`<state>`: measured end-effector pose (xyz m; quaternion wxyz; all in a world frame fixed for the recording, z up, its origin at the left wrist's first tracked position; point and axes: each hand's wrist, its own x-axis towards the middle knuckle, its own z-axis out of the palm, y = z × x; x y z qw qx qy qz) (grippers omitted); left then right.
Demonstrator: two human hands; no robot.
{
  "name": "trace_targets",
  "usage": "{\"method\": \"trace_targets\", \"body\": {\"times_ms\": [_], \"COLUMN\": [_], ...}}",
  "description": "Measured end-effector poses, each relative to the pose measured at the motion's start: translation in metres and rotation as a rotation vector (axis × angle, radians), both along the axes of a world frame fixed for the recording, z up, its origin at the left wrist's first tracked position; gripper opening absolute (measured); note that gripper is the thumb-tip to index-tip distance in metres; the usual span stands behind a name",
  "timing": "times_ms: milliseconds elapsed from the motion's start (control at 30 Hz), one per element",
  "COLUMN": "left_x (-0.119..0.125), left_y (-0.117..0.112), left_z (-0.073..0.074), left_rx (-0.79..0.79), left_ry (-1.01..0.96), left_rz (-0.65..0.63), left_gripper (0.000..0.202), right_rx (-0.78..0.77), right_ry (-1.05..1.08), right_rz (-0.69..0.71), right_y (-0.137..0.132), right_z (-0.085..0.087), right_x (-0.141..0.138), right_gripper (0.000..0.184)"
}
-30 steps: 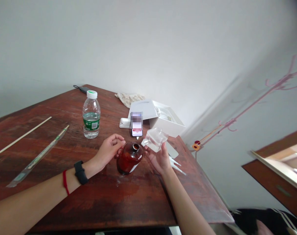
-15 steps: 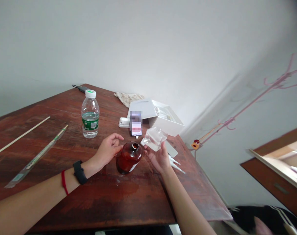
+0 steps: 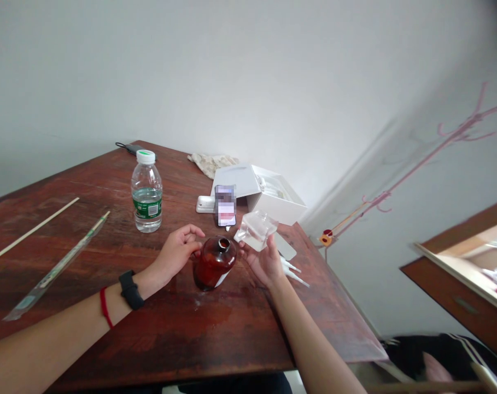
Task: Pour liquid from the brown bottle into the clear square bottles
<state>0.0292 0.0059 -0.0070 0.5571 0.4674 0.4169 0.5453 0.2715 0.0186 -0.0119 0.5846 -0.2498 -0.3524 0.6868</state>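
Note:
A brown glass bottle (image 3: pixel 212 265) with an open neck stands on the wooden table (image 3: pixel 158 323). My left hand (image 3: pixel 177 253) rests beside it on the left, fingers curled loosely with the tips at the bottle's shoulder and nothing in them. My right hand (image 3: pixel 265 262) is closed on a clear glass bottle (image 3: pixel 257 230), holding it tilted just right of the brown bottle's neck. The left wrist wears a black watch (image 3: pixel 129 289) and a red string.
A water bottle (image 3: pixel 147 192) stands at the back left. A phone (image 3: pixel 225 206) leans against a white open box (image 3: pixel 268 200). A wrapped stick (image 3: pixel 53 270) and a bare wooden stick (image 3: pixel 31 230) lie at left. White pipettes (image 3: pixel 293 272) lie by the table's right edge.
The view has shifted slightly. Both hands and the two bottles keep nearly the same places.

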Motion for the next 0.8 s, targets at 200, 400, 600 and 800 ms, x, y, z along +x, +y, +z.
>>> {"method": "trace_targets", "body": {"times_ms": [200, 400, 600, 800], "left_x": [0.001, 0.002, -0.004, -0.010], "left_y": [-0.001, -0.005, 0.001, 0.001], "left_z": [-0.003, -0.002, 0.000, 0.002], "left_rx": [0.000, 0.020, 0.100, 0.183], "left_ry": [-0.023, 0.007, 0.051, 0.105], "left_rz": [-0.042, -0.089, 0.029, 0.055], "left_gripper": [0.030, 0.024, 0.016, 0.021], "right_rx": [-0.008, -0.008, 0.001, -0.002], "right_ry": [0.001, 0.000, -0.014, -0.007], "right_rz": [0.000, -0.007, -0.024, -0.017], "right_y": [0.000, 0.000, -0.001, -0.001], "right_z": [-0.001, -0.002, 0.001, 0.001], "right_x": [0.000, 0.001, -0.001, -0.002], "right_gripper": [0.064, 0.055, 0.060, 0.062]}}
